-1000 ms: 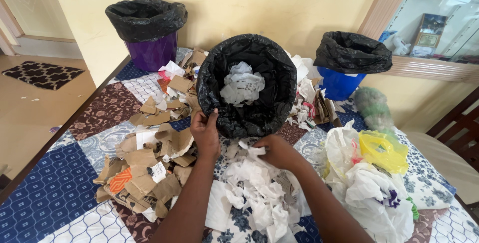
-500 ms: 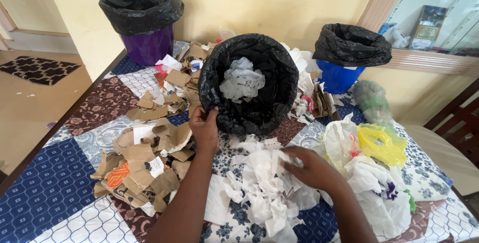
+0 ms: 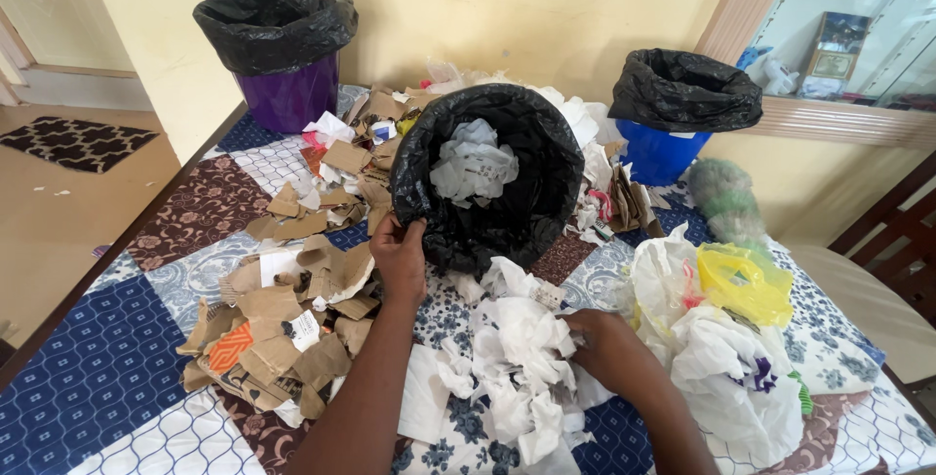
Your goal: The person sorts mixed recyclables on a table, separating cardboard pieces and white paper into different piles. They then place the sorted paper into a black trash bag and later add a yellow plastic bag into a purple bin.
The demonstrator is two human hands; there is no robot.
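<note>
Paper scraps under right hand

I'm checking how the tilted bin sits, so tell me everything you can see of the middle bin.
The middle bin is lined with a crinkled black bag that hides its body. It is tipped, mouth facing the camera, on the patchwork cloth. Crumpled white paper lies inside. The left hand grips its lower rim; paper scraps lie against its front.

We see the scene in bright, even daylight, strongest at the window on the upper right, whose glass looks washed out. Shadows on the surface are soft and faint. Focus is sharp throughout; straight lines bow slightly toward the edges.
</note>
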